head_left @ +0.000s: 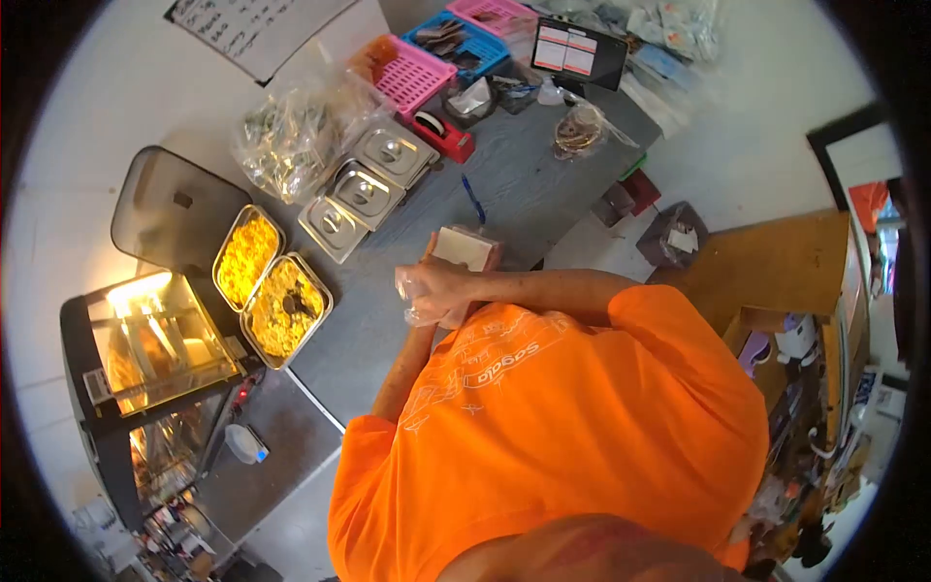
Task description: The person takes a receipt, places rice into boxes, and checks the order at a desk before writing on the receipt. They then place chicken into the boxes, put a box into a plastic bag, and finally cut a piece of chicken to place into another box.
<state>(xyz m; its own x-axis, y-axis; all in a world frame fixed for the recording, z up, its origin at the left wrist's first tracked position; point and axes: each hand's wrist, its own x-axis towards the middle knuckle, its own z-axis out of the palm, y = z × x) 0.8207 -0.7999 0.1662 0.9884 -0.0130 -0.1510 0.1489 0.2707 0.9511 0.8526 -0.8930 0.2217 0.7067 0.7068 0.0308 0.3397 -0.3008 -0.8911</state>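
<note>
My right hand [446,282] reaches across from the right, its fingers closed on thin clear plastic [415,291] at its left side. Just below it, my left hand [452,314] is close against it, with its fingers largely hidden. Whether the plastic is a glove or a bag I cannot make out. Directly beyond my hands, a small box with a white top surface [463,248] and reddish-brown sides sits on the grey table [529,155]. A blue pen [473,199] lies past the box.
Two trays of yellow food [328,303] stand left, beside a lit glass warmer [155,339]. Lidded steel containers [364,194], a red tape dispenser [444,138], a pink basket [412,78] and a tablet [579,50] line the back. An open cardboard box [776,257] is at right.
</note>
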